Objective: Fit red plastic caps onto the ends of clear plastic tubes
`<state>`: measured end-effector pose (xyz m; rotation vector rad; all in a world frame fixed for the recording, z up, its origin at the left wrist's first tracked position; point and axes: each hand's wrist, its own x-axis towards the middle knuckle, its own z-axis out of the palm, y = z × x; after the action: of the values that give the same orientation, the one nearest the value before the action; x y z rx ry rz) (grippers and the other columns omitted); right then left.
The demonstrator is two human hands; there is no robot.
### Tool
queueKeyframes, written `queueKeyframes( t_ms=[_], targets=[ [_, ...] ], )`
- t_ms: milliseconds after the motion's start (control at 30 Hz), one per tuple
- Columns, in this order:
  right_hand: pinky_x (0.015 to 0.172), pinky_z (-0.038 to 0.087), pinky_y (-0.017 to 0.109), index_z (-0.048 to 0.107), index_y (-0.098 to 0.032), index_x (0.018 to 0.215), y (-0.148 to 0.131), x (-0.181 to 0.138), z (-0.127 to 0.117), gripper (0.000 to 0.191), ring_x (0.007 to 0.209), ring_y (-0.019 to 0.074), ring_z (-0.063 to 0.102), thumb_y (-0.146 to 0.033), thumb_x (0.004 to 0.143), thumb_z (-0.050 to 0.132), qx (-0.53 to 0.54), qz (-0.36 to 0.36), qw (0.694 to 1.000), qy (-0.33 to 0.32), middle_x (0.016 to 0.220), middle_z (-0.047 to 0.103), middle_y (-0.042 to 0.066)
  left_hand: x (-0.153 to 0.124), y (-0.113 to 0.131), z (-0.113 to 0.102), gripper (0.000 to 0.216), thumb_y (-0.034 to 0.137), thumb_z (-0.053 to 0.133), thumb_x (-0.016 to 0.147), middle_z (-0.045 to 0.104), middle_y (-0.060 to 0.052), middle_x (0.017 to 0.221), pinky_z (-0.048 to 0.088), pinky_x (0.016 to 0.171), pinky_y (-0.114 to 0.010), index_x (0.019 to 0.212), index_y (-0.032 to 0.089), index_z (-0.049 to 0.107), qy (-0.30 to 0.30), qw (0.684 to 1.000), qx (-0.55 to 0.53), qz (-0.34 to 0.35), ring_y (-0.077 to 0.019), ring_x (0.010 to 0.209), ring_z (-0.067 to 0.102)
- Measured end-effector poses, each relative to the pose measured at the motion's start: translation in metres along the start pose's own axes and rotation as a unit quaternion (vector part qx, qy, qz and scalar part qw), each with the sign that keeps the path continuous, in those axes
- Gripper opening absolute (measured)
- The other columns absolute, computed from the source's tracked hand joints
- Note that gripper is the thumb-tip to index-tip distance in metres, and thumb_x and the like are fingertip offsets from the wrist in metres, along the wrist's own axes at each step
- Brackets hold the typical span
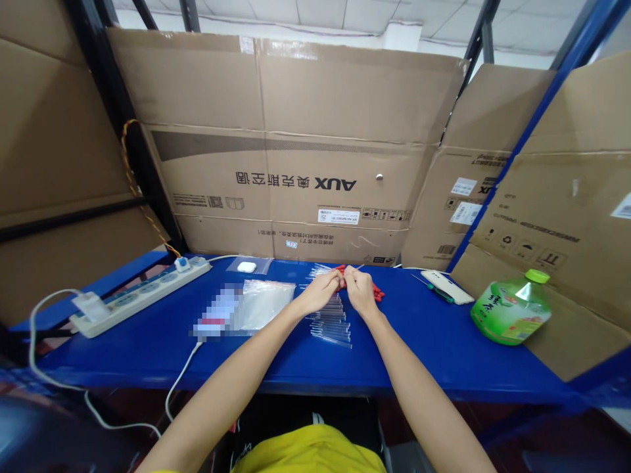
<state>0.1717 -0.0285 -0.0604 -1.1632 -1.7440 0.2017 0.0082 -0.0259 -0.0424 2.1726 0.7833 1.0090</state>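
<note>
Close together over the middle of the blue table, my left hand and my right hand both have their fingers closed in a pinch. What sits between the fingertips is too small to make out. Small red pieces lie beside and behind my right hand. Below the hands, several thin clear plastic tubes are laid side by side in a loose row. More clear tubes show behind my left hand, partly hidden by it.
Left of the hands lie clear plastic bags, a blurred-out phone on a cable, and a white case. A power strip runs along the left edge. On the right are a green-handled screwdriver, a white phone-like slab and a green bottle.
</note>
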Motion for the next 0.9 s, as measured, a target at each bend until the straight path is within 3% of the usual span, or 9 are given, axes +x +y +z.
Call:
queueKeyframes(
  t_ms=[133,233,567,633,700,767,900],
  targets=[
    [0.063,0.032,0.028,0.061,-0.022,0.066,-0.006,0.0,0.004,0.055,0.06,0.018,0.056,-0.057,0.101,0.036,-0.045,0.04,0.998,0.021,0.064,0.065,0.004,0.0,-0.003,0.003,0.024,0.023,0.038,0.097,0.069,-0.006,0.097,0.046,0.088,-0.032,0.1,0.019,0.061,0.03,0.998,0.052,-0.014,-0.0207,0.09,0.062],
    [0.062,0.032,0.03,0.057,-0.022,0.058,-0.01,0.0,0.011,0.064,0.06,0.0193,0.055,-0.062,0.102,0.032,-0.044,0.062,0.997,0.025,0.062,0.066,0.007,0.001,-0.004,0.006,0.023,0.022,0.04,0.095,0.071,-0.008,0.101,0.046,0.094,-0.034,0.102,0.019,0.062,0.05,0.997,0.058,-0.026,-0.0227,0.098,0.063],
    [0.065,0.038,0.03,0.058,-0.022,0.058,-0.011,0.0,0.016,0.066,0.066,0.0213,0.059,-0.065,0.1,0.031,0.028,0.072,0.997,0.011,0.066,0.068,0.009,0.007,-0.012,0.014,0.025,0.018,0.038,0.089,0.069,-0.008,0.098,0.045,0.099,-0.035,0.095,0.017,0.061,0.066,0.995,-0.066,-0.02,-0.0212,0.099,0.061],
    [0.063,0.036,0.03,0.055,-0.022,0.056,-0.01,0.001,0.014,0.065,0.061,0.0197,0.056,-0.064,0.1,0.033,0.032,0.071,0.997,0.01,0.061,0.064,0.007,0.007,-0.014,0.014,0.019,0.019,0.039,0.088,0.064,-0.005,0.086,0.047,0.09,-0.032,0.086,0.017,0.059,0.072,0.99,-0.119,-0.034,-0.0183,0.087,0.059],
    [0.06,0.034,0.029,0.054,-0.021,0.055,-0.008,0.002,0.009,0.064,0.057,0.0181,0.054,-0.063,0.099,0.035,0.051,0.065,0.997,0.001,0.057,0.06,0.005,0.006,-0.014,0.013,0.017,0.024,0.041,0.088,0.052,0.001,0.07,0.044,0.07,-0.027,0.079,0.017,0.054,0.057,0.977,-0.191,-0.08,-0.0136,0.066,0.048],
    [0.06,0.034,0.028,0.055,-0.02,0.055,-0.005,0.003,0.003,0.063,0.057,0.0169,0.053,-0.062,0.099,0.037,0.08,0.051,0.995,-0.022,0.056,0.058,0.003,0.004,-0.013,0.009,0.019,0.031,0.044,0.088,0.038,0.005,0.062,0.033,0.055,-0.023,0.078,0.018,0.052,0.013,0.956,-0.262,-0.135,-0.0102,0.055,0.033],
    [0.069,0.04,0.027,0.06,-0.02,0.058,-0.003,0.004,-0.007,0.059,0.063,0.0161,0.057,-0.058,0.099,0.04,0.119,0.014,0.989,-0.089,0.064,0.065,0.003,0.0,-0.005,0.0,0.022,0.038,0.047,0.086,0.03,0.007,0.06,0.02,0.049,-0.023,0.076,0.018,0.049,-0.093,0.922,-0.311,-0.212,-0.0085,0.051,0.024]
  ],
)
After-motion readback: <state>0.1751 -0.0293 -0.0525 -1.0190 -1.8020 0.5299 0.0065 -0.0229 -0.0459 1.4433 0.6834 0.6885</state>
